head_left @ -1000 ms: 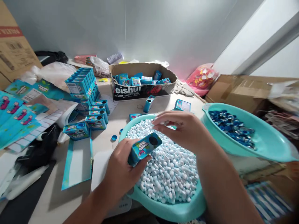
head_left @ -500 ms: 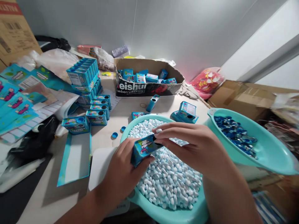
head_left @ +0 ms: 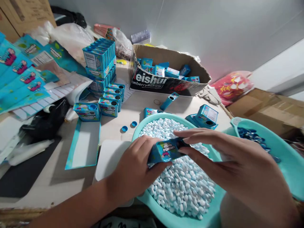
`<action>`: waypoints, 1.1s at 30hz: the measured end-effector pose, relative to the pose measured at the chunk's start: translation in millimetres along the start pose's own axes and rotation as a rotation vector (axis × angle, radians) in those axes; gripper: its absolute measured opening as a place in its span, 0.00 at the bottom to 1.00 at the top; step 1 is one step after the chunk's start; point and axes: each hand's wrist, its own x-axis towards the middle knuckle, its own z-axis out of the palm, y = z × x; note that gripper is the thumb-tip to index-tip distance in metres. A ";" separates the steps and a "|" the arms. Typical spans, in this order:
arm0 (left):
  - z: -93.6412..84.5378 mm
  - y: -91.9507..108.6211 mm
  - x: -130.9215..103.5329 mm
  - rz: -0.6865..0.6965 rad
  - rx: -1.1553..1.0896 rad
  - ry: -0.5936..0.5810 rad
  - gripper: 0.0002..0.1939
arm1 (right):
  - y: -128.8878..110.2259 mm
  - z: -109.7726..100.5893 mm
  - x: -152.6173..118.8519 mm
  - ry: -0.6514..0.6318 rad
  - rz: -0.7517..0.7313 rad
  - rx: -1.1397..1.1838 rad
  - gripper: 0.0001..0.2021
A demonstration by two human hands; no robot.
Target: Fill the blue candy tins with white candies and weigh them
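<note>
My left hand is wrapped round a blue candy tin, holding it tilted above the heap of small white candies. These candies fill a turquoise basin. At the tin's right end, by its dark opening, the fingertips of my right hand are drawn together. Whatever they pinch, if anything, is hidden. Two small blue caps lie on the table left of the basin. Another candy tin leans behind it.
Stacked tins and a row of tins stand left of an open carton of tins. An open blue tray lies at front left, near a white scale-like plate. A second basin at right holds blue metallic pieces.
The view has swung, so things sit lower left or further right. A white candy visible at my right fingertips earlier no longer shows. My left hand still holds the tin.
</note>
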 end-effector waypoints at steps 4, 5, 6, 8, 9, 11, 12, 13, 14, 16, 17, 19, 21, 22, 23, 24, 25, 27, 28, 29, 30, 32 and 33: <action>-0.6 0.1 -0.4 -0.009 0.002 -0.005 0.16 | -4.2 0.2 -1.3 0.010 0.067 0.089 0.12; -0.8 0.3 -0.2 -0.007 0.005 -0.009 0.16 | -5.9 0.2 -1.1 0.007 0.083 0.108 0.14; -1.0 0.6 -0.1 -0.002 0.010 -0.012 0.16 | -7.5 0.5 -0.9 0.011 0.087 0.137 0.14; -1.2 1.0 0.3 0.010 0.020 -0.010 0.14 | -10.0 1.8 -0.7 0.019 0.094 0.218 0.17; -1.2 1.2 0.4 0.015 0.026 -0.006 0.13 | -10.5 2.9 -0.9 0.026 0.090 0.266 0.19; -1.1 1.3 0.5 0.017 0.035 -0.002 0.13 | -10.3 5.5 -1.4 0.017 0.099 0.342 0.21; -1.0 1.2 0.4 0.017 0.038 -0.002 0.13 | -9.5 6.5 -1.5 0.011 0.118 0.372 0.22; -0.8 1.2 0.3 0.017 0.040 -0.003 0.13 | -8.3 6.9 -1.4 0.010 0.132 0.401 0.21; -0.7 1.1 0.1 0.017 0.042 -0.005 0.13 | -6.4 6.5 -0.9 0.019 0.149 0.417 0.21; -0.5 1.0 -0.1 0.015 0.045 -0.006 0.14 | -0.9 2.9 0.6 0.058 0.188 0.399 0.17; -0.4 0.9 -0.1 0.014 0.048 -0.006 0.13 | 2.7 -0.2 1.5 0.070 0.206 0.367 0.15; -0.3 0.8 -0.1 0.013 0.053 -0.007 0.13 | 10.4 -7.0 3.3 0.021 0.227 0.295 0.09; -0.3 0.6 -0.2 0.020 0.062 -0.005 0.12 | 16.6 -11.9 5.0 -0.097 0.217 0.282 0.07; -0.3 0.5 -0.2 0.023 0.065 -0.004 0.13 | 18.3 -12.7 5.9 -0.149 0.212 0.291 0.06; -0.3 0.4 -0.3 0.025 0.065 -0.003 0.13 | 19.0 -12.2 7.1 -0.178 0.214 0.301 0.07; -0.4 0.4 -0.4 0.027 0.065 -0.004 0.13 | 18.8 -10.5 8.3 -0.183 0.223 0.307 0.08; -0.4 0.5 -0.5 0.025 0.064 -0.006 0.13 | 18.1 -8.0 9.6 -0.179 0.240 0.304 0.10; -0.3 0.6 -0.9 0.018 0.064 -0.010 0.14 | 17.3 -1.8 11.9 -0.170 0.292 0.273 0.14; -0.1 0.6 -1.2 0.017 0.067 -0.009 0.14 | 18.4 1.4 12.7 -0.163 0.316 0.260 0.17; 0.2 0.4 -1.5 0.020 0.072 -0.003 0.14 | 21.3 4.3 13.0 -0.154 0.341 0.260 0.19; 0.5 0.2 -1.9 0.023 0.076 0.005 0.14 | 25.9 6.9 13.0 -0.145 0.368 0.269 0.21; 0.9 -0.5 -2.7 0.032 0.085 0.032 0.14 | 39.7 12.0 11.9 -0.149 0.416 0.252 0.24; 1.0 -0.8 -3.1 0.034 0.088 0.045 0.13 | 47.4 14.6 11.0 -0.175 0.436 0.218 0.23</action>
